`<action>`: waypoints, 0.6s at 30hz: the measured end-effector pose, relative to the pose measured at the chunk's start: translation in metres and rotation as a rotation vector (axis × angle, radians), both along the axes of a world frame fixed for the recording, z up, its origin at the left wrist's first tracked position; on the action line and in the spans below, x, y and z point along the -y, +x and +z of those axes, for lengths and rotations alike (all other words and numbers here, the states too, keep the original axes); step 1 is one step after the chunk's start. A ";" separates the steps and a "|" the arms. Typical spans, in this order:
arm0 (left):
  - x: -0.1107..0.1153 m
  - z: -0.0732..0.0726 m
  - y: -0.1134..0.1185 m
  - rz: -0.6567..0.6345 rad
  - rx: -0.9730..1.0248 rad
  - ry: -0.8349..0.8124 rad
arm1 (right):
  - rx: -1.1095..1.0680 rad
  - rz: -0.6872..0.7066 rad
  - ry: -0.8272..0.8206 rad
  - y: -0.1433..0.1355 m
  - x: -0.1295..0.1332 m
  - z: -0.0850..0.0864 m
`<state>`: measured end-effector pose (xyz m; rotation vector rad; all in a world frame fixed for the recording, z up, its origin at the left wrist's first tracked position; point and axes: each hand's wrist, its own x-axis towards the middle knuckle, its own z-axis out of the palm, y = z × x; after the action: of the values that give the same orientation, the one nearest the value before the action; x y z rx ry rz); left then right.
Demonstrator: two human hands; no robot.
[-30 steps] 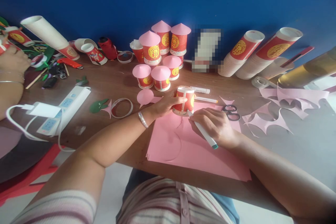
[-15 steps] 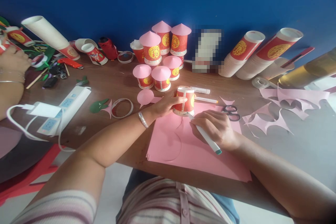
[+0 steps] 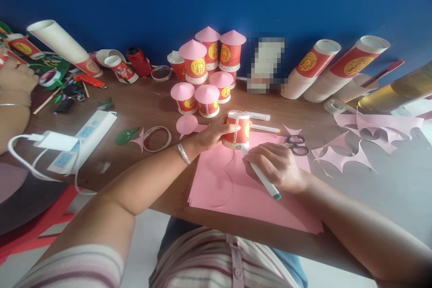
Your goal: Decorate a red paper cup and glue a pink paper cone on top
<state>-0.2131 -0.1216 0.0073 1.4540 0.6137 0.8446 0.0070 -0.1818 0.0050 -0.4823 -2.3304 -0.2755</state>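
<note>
My left hand (image 3: 216, 134) is wrapped round a small red paper cup (image 3: 243, 127) with a yellow print and a white band along its lower edge. In my right hand (image 3: 278, 166) is a white marker (image 3: 265, 180) with a green end, its tip at the cup's lower band. Short dark marks show on that band. Both hands are over a stack of pink paper (image 3: 212, 189) with a curved line on it. Two more white markers (image 3: 265, 128) lie just behind the cup.
Several cups with pink cone tops (image 3: 207, 94) stand at the back. Black scissors (image 3: 297, 145) and pink scraps (image 3: 354, 157) lie right; cup stacks (image 3: 319, 60) lean beyond. A power strip (image 3: 84, 141) is at left, near another person's hand (image 3: 16, 76).
The marker in my right hand has shifted slightly left, its green end moving most. The cup has tilted or turned very slightly in my left hand.
</note>
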 end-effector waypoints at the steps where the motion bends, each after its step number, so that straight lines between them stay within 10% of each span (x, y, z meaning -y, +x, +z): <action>1: 0.000 0.000 0.000 -0.001 -0.005 0.000 | 0.004 0.001 -0.007 0.000 0.000 0.000; 18: 0.001 0.005 0.001 -0.025 -0.008 -0.029 | -0.012 -0.024 -0.006 0.001 -0.002 0.000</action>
<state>-0.2117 -0.1230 0.0120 1.4366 0.6106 0.8078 0.0076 -0.1800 0.0046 -0.5142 -2.3156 -0.2761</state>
